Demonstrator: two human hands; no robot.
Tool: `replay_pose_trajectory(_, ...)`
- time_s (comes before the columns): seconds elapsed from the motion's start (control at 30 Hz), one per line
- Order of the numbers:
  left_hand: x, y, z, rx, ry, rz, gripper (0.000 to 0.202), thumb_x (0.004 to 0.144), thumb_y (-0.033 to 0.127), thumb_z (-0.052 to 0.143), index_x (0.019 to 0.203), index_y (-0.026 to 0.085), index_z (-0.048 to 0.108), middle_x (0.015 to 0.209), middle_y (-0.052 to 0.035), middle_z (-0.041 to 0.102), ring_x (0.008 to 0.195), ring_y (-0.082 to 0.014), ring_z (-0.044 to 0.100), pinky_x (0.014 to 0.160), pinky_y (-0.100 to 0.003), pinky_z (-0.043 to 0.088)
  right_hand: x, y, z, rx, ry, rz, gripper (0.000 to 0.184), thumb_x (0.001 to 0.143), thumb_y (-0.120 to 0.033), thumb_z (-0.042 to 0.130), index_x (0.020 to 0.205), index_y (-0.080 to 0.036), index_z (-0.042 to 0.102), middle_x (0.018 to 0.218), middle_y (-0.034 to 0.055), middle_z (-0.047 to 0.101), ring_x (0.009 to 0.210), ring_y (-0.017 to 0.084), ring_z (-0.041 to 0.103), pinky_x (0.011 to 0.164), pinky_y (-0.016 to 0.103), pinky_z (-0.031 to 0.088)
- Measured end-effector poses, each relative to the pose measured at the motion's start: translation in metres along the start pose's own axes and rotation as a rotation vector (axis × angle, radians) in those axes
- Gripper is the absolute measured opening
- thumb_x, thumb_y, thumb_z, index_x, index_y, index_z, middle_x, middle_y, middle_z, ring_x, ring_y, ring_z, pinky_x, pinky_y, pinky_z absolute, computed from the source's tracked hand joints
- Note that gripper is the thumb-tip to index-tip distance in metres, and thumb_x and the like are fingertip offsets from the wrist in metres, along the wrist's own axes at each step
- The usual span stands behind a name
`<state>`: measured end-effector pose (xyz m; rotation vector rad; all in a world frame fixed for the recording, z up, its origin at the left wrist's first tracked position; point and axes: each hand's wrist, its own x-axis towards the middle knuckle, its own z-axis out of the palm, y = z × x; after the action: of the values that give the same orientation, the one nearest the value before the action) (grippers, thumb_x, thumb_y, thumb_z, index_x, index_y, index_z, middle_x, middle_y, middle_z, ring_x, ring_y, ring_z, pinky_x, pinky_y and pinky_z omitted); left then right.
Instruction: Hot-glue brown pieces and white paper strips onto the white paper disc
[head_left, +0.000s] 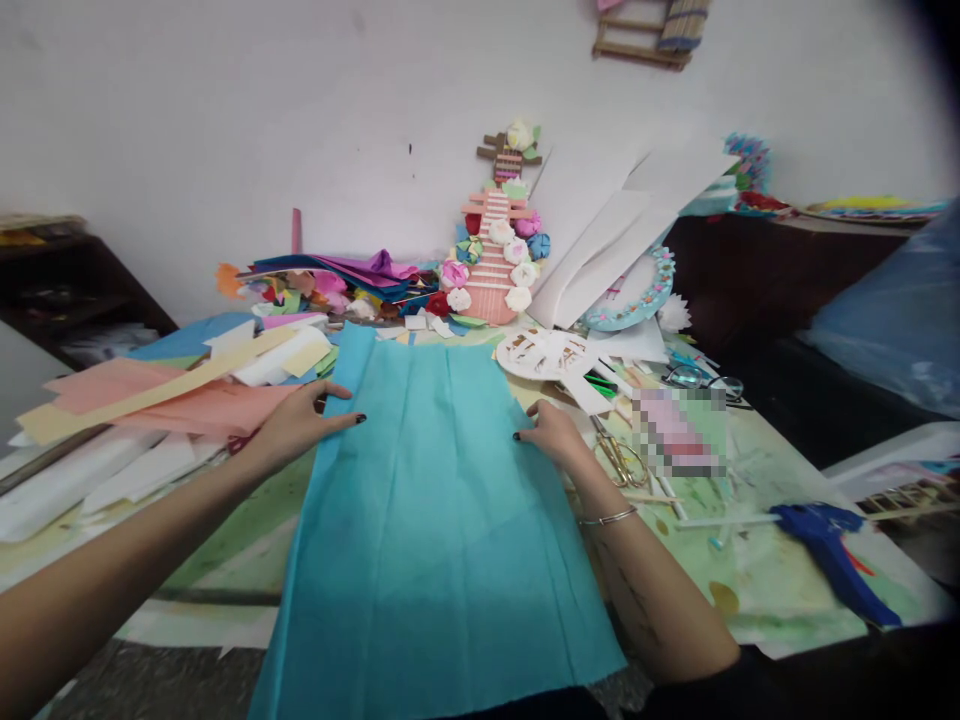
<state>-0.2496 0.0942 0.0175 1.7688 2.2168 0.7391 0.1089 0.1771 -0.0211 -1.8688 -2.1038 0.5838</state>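
A large turquoise sheet of paper [427, 500] with lengthwise creases lies in front of me, its near end reaching past the table's front edge. My left hand [315, 418] grips its left side, thumb on top and fingers at the edge, where a strip looks folded over. On the opposite edge, my right hand [551, 430] pinches the sheet, thumb uppermost; some of its fingertips are hidden. Gold-handled scissors [619, 455] lie just right of my right hand. Beside my left hand are salmon-pink paper sheets [180, 400].
Paper rolls [82, 480] and scraps crowd the left. Behind stand a flower-covered pink craft piece [491, 270] and white paper strips [600, 240]. A white palette [544, 355], eyeglasses [705, 380] and a blue glue gun [832, 560] are to the right.
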Motion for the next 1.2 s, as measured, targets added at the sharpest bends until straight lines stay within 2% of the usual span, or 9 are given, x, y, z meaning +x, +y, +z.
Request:
replay_pose_trajectory(0.17,-0.004,-0.009,-0.031,-0.33,-0.107,-0.084,0.057,0.059,0.054,0.077,0.106,0.026,0.063,0.107,-0.0048,0.068,0.094,-0.0264,0.066,0.07,-0.032,0.056,0.007,0.004,-0.013,0.098,-0.005,0.002,0.023,0.076,-0.025,0.069,0.096,-0.015,0.066,0.086,0.0046,0.067,0.076,0.016,0.058,0.06,0.023,0.034)
replay_pose_trajectory(0.27,-0.006,-0.021,-0.047,-0.482,-0.112,-0.163,0.057,0.057,0.048,0.081,0.107,0.027,0.062,0.102,-0.0043,0.069,0.083,-0.0239,0.068,0.064,-0.033,0.058,0.009,0.009,-0.023,0.147,-0.02,-0.003,0.01,0.075,-0.026,0.065,0.074,-0.016,0.065,0.069,-0.0001,0.059,0.067,0.014,0.053,0.058,0.024,0.03)
replay_pose_trajectory(0.4,-0.006,-0.043,-0.053,-0.491,-0.074,-0.176,0.053,0.06,0.043,0.076,0.106,0.023,0.06,0.095,-0.0037,0.068,0.075,-0.0201,0.065,0.06,-0.03,0.054,0.01,0.015,-0.03,0.206,-0.062,-0.005,0.021,0.07,-0.023,0.065,0.055,-0.018,0.052,0.052,-0.0048,0.044,0.056,0.012,0.044,0.054,0.024,0.026)
replay_pose_trajectory(0.5,-0.003,-0.057,-0.044,-0.314,-0.097,-0.157,0.054,0.066,0.049,0.066,0.11,0.019,0.057,0.101,-0.0079,0.067,0.082,-0.023,0.066,0.066,-0.033,0.054,0.011,0.018,-0.028,0.252,-0.101,0.006,0.021,0.067,-0.022,0.066,0.054,-0.018,0.049,0.049,-0.0059,0.04,0.052,0.011,0.041,0.051,0.024,0.026)
replay_pose_trajectory(0.63,-0.002,-0.061,-0.014,0.125,-0.04,-0.048,0.06,0.071,0.062,0.05,0.109,0.015,0.057,0.111,-0.0161,0.065,0.1,-0.0313,0.064,0.086,-0.043,0.051,0.01,0.02,-0.026,0.309,-0.146,0.05,0.013,0.067,-0.023,0.066,0.061,-0.018,0.056,0.049,-0.0046,0.045,0.051,0.012,0.046,0.049,0.023,0.03)
replay_pose_trajectory(0.77,-0.016,-0.041,0.021,0.275,-0.022,-0.014,0.085,0.066,0.069,0.055,0.124,0.007,0.052,0.138,-0.0272,0.045,0.127,-0.0426,0.045,0.103,-0.051,0.04,0.009,0.021,-0.03,0.351,-0.172,0.078,0.01,0.065,-0.023,0.069,0.066,-0.017,0.06,0.051,-0.0027,0.05,0.054,0.013,0.05,0.049,0.022,0.034)
replay_pose_trajectory(0.83,-0.025,-0.025,0.031,0.45,-0.042,-0.007,0.087,0.07,0.069,0.052,0.13,0.006,0.048,0.145,-0.0288,0.034,0.133,-0.047,0.037,0.102,-0.055,0.039,0.008,0.021,-0.032,0.366,-0.181,0.091,0.009,0.067,-0.023,0.067,0.068,-0.016,0.061,0.052,-0.0027,0.051,0.053,0.013,0.05,0.048,0.022,0.034)
replay_pose_trajectory(1.0,-0.032,-0.001,0.033,0.597,-0.101,-0.004,0.063,0.084,0.05,0.04,0.128,0.006,0.05,0.14,-0.0291,0.04,0.128,-0.0463,0.043,0.087,-0.052,0.048,0.007,0.019,-0.037,0.38,-0.186,0.128,0.004,0.069,-0.02,0.061,0.069,-0.017,0.058,0.051,-0.0047,0.046,0.048,0.011,0.045,0.045,0.022,0.032)
replay_pose_trajectory(1.2,-0.02,-0.008,0.019,0.551,-0.165,0.027,0.039,0.08,0.039,0.043,0.096,0.012,0.065,0.105,-0.0207,0.065,0.098,-0.0364,0.063,0.077,-0.042,0.049,0.007,0.02,-0.039,0.406,-0.187,0.157,0.004,0.07,-0.019,0.06,0.069,-0.017,0.057,0.049,-0.006,0.042,0.045,0.01,0.042,0.043,0.022,0.031)
